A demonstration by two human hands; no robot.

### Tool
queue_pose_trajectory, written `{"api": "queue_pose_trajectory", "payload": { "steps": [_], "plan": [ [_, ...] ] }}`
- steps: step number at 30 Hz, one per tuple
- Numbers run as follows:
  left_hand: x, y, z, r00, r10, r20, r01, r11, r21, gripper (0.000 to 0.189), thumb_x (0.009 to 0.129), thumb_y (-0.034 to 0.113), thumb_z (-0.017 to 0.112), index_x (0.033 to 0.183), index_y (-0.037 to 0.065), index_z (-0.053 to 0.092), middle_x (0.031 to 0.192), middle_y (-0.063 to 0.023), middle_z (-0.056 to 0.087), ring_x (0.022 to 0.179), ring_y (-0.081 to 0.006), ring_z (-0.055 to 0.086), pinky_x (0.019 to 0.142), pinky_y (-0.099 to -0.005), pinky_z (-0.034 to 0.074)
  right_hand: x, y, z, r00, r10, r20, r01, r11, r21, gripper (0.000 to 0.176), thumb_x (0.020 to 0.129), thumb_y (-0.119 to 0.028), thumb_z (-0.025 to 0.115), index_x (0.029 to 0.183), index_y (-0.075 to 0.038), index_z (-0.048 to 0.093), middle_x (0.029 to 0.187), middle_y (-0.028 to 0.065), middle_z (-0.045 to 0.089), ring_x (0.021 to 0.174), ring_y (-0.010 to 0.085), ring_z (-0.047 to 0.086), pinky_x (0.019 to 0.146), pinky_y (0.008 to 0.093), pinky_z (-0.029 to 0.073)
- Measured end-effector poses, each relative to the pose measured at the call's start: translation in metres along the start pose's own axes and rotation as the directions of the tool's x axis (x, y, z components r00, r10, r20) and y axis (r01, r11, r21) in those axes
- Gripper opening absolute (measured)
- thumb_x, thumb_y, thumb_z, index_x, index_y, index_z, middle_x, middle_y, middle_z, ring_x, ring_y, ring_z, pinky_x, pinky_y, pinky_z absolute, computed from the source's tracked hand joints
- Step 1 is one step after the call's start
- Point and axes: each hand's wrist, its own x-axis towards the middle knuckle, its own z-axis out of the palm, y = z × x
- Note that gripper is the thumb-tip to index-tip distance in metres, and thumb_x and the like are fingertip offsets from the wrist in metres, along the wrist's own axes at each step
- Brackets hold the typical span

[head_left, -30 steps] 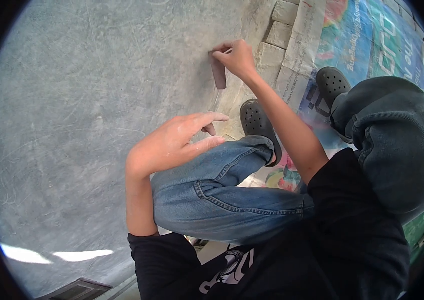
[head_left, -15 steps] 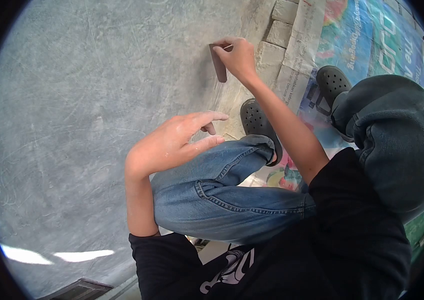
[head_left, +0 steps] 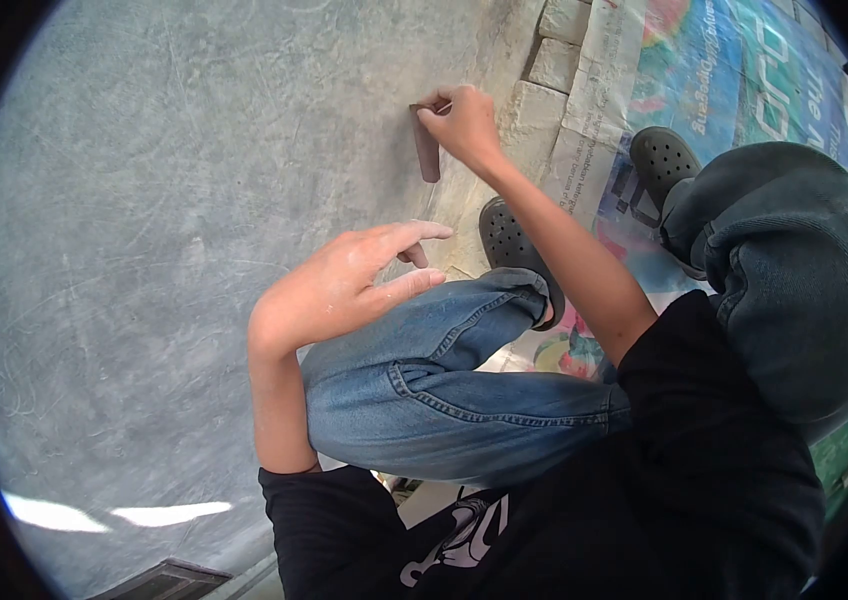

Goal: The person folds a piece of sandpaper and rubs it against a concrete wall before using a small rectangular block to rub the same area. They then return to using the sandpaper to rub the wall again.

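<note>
A thin, flat, dull-brown strip (head_left: pixel 427 150) is held in the right hand (head_left: pixel 457 118), at the upper centre of the frame. It is pinched near its upper end between thumb and bent fingers, the grip nearly closed, and its lower end is left hanging free. The strip is seen over the scuffed grey wall-like surface (head_left: pixel 174 240) by which the left and upper left of the frame are filled; whether it is pressed flat there cannot be told. Near the centre, the left hand (head_left: pixel 349 285) is held partly open and empty, its fingers dusted with pale powder, above the blue denim trouser leg (head_left: pixel 464 420). Pale blocks (head_left: pixel 536 110) and a colourful printed sheet (head_left: pixel 689 90) are shown at upper right, beside the grey surface.
</note>
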Motion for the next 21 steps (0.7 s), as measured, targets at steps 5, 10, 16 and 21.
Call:
{"api": "queue_pose_trajectory", "payload": {
  "steps": [5, 10, 16, 21],
  "plan": [
    [-0.001, 0.000, 0.002, 1.000, 0.012, -0.017, -0.012, 1.000, 0.002, 0.040, 0.088, 0.027, 0.057, 0.122, 0.008, 0.054, 0.091, -0.0112, 0.065, 0.087, -0.0230, 0.062, 0.079, -0.0348, 0.048, -0.006, 0.012, 0.008, 0.996, 0.062, -0.066, -0.057, 0.996, 0.072, 0.018, 0.072, -0.012, 0.064, 0.084, -0.001, 0.069, 0.074, 0.0129, 0.068, 0.068, 0.0208, 0.067, 0.065, 0.0302, 0.052],
    [0.000, -0.001, -0.001, 1.000, 0.000, 0.005, 0.000, 1.000, -0.021, 0.040, 0.088, 0.027, 0.057, 0.122, 0.007, 0.054, 0.092, -0.0119, 0.065, 0.087, -0.0230, 0.062, 0.079, -0.0347, 0.048, -0.002, -0.002, 0.010, 0.994, -0.032, -0.108, 0.035, 0.999, 0.025, 0.016, 0.071, -0.010, 0.063, 0.083, 0.000, 0.069, 0.072, 0.0126, 0.068, 0.067, 0.0199, 0.067, 0.065, 0.0293, 0.052],
    [-0.001, 0.001, -0.001, 1.000, 0.001, 0.008, -0.001, 1.000, 0.007, 0.040, 0.088, 0.026, 0.057, 0.123, 0.008, 0.053, 0.091, -0.0112, 0.064, 0.086, -0.0230, 0.062, 0.078, -0.0343, 0.048, -0.002, 0.002, 0.009, 0.994, 0.016, -0.105, -0.007, 0.997, 0.079, 0.017, 0.070, -0.009, 0.063, 0.083, 0.000, 0.069, 0.072, 0.0125, 0.068, 0.067, 0.0199, 0.067, 0.065, 0.0296, 0.052],
    [-0.001, 0.000, 0.001, 0.999, 0.008, -0.031, -0.008, 1.000, 0.000, 0.040, 0.088, 0.025, 0.057, 0.123, 0.009, 0.053, 0.090, -0.0108, 0.064, 0.085, -0.0230, 0.062, 0.079, -0.0342, 0.047, 0.001, 0.008, 0.004, 0.992, 0.072, -0.102, -0.067, 0.996, 0.059, 0.016, 0.071, -0.011, 0.064, 0.083, -0.001, 0.069, 0.072, 0.0116, 0.068, 0.068, 0.0197, 0.067, 0.066, 0.0294, 0.052]
  ]
}}
